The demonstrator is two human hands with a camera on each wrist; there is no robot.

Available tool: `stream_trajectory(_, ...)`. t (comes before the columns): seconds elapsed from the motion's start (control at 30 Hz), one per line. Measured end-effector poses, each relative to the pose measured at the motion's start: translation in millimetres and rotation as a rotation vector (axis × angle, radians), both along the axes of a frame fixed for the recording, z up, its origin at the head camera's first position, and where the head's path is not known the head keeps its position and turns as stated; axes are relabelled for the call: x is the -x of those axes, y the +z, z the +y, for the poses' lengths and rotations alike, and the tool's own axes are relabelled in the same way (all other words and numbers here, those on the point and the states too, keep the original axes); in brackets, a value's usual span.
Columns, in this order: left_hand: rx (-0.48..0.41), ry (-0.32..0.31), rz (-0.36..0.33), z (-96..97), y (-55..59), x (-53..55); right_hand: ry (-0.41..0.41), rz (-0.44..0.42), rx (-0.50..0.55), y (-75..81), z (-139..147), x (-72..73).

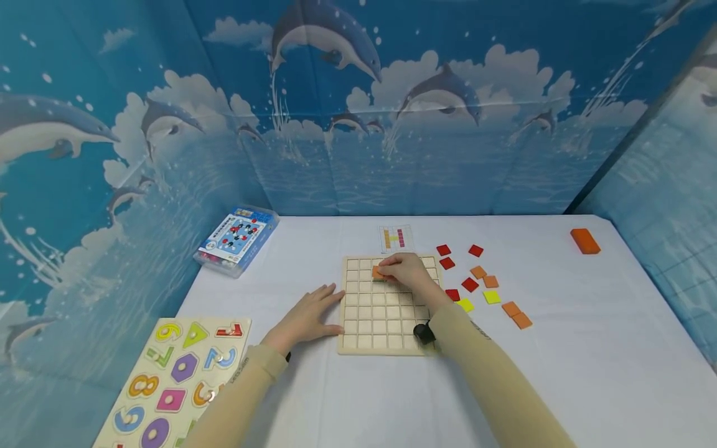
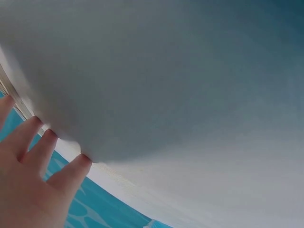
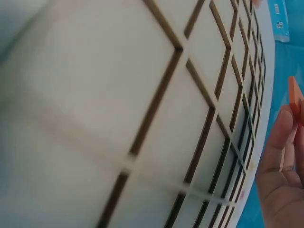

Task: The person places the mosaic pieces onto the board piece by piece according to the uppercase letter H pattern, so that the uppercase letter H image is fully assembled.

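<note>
A pale wooden grid board [image 1: 365,311] lies on the white table. Over its upper rows, my right hand [image 1: 407,271] pinches an orange square tile [image 1: 378,272] between thumb and fingers. The right wrist view shows the same tile [image 3: 293,95] at the fingertips, near the right edge. My left hand [image 1: 308,317] rests with spread fingers at the board's left edge, and the left wrist view shows those fingers [image 2: 71,175] extended. Beyond the board is a small pattern card [image 1: 396,238] printed with a coloured grid. The right hand and forearm hide part of the board's right side.
Right of the board lie scattered red tiles [image 1: 470,284], yellow tiles [image 1: 492,297] and orange tiles [image 1: 522,320]. An orange block [image 1: 585,241] sits far right. A boxed game [image 1: 238,241] stands back left; a number-and-shape puzzle board [image 1: 185,348] lies front left. A dolphin-print curtain [image 1: 347,168] surrounds the table.
</note>
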State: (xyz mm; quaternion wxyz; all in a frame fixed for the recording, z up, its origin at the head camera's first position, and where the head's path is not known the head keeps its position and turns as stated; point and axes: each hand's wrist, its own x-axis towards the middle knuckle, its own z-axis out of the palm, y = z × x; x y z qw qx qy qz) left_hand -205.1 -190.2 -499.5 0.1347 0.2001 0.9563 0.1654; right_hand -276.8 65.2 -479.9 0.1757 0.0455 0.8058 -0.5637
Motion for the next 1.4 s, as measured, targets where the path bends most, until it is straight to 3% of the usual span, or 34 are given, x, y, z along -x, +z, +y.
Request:
stream_trajectory(0.23, -0.045, -0.002, -0.001, 0.5, 0.7, -3.2, 0.021, 0.070, -0.060, -8.0, -21.5, 5.1)
stream_trajectory(0.63, -0.026, -0.027, 0.016, 1.5, 2.3, -4.6, 0.032, 0.163, -0.228, -16.4, -32.7, 8.7)
stream_trajectory(1.03, -0.011, -0.025, 0.033, -1.3, 1.1, -2.0, 0.192, 0.326, -0.429, -11.7, -41.8, 3.9)
stream_trajectory(1.23, -0.003, -0.028, 0.026, -1.1, -0.1, -1.6, 0.194, 0.312, -0.418, -12.5, -37.9, 2.5)
stream_trajectory(1.4, 0.008, -0.022, 0.022, 0.0, 1.2, -2.1, 0.188, 0.260, -0.315, -8.6, -27.0, 0.4)
